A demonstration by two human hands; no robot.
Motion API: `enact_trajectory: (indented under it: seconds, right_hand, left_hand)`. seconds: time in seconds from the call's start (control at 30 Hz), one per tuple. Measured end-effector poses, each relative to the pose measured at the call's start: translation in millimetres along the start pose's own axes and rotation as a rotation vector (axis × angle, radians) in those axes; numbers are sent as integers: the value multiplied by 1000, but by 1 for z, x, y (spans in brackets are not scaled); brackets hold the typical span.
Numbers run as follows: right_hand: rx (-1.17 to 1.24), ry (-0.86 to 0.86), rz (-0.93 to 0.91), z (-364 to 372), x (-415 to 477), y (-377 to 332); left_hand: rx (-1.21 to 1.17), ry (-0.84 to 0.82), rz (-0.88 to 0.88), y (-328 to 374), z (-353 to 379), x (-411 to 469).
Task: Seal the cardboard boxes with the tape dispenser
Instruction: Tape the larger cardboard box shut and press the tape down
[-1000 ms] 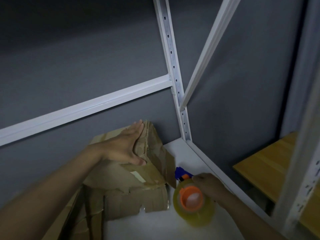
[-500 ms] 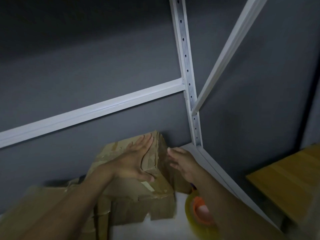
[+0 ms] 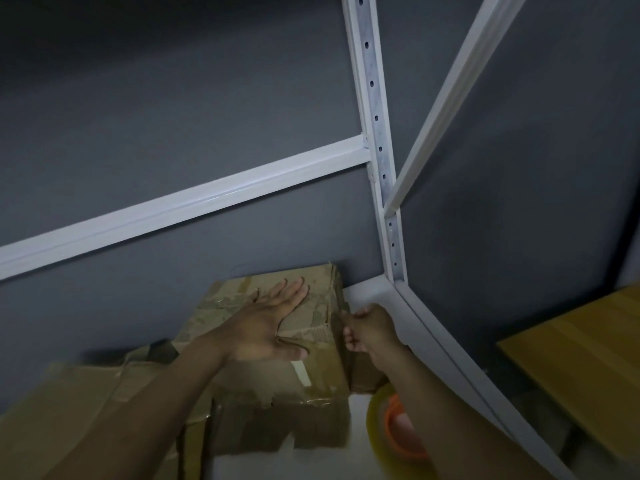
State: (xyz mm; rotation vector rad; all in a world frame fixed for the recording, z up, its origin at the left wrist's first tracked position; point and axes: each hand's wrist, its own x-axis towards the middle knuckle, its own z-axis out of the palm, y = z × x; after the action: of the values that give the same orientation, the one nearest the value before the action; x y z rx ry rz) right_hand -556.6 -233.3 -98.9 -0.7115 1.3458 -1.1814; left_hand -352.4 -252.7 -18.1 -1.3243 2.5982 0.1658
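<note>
A worn, torn cardboard box stands on the white shelf against the grey wall. My left hand lies flat on its top flaps, fingers straight, pressing them down. My right hand is at the box's right side, fingers curled round the edge of the side flap. The tape dispenser, a yellowish tape roll on an orange hub, lies on the shelf under my right forearm, partly hidden by it.
A second flattened cardboard box lies at the lower left. White metal shelf uprights and rails frame the corner. A wooden tabletop sits to the right beyond the shelf.
My right hand let go of the tape dispenser, rose to the box's right side and closed on the flap edge. My left hand stayed flat on top. The view tilted.
</note>
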Motion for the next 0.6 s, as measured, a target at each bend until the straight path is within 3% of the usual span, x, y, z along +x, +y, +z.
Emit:
enact_trajectory:
  seconds: [0.1, 0.17, 0.27, 0.4, 0.47, 0.53, 0.6]
  right_hand:
    - [-396, 226, -262, -2, -3, 2]
    - [-296, 210, -425, -1, -9, -4]
    - [-14, -189, -306, 25, -26, -8]
    - [-31, -303, 16, 28, -29, 24]
    - [-96, -270, 170, 17, -34, 33]
    - [-81, -220, 158, 16, -39, 32]
    - [-73, -189, -73, 22, -43, 19]
  left_hand:
    - [2, 4, -6, 0, 1, 1]
    - [13, 5, -8, 1, 1, 2]
    - [32, 8, -16, 2, 2, 3]
    - [47, 30, -14, 2, 6, 5]
    - [63, 34, -23, 4, 7, 6]
    - [67, 38, -21, 5, 7, 6]
    - [65, 50, -14, 4, 7, 7]
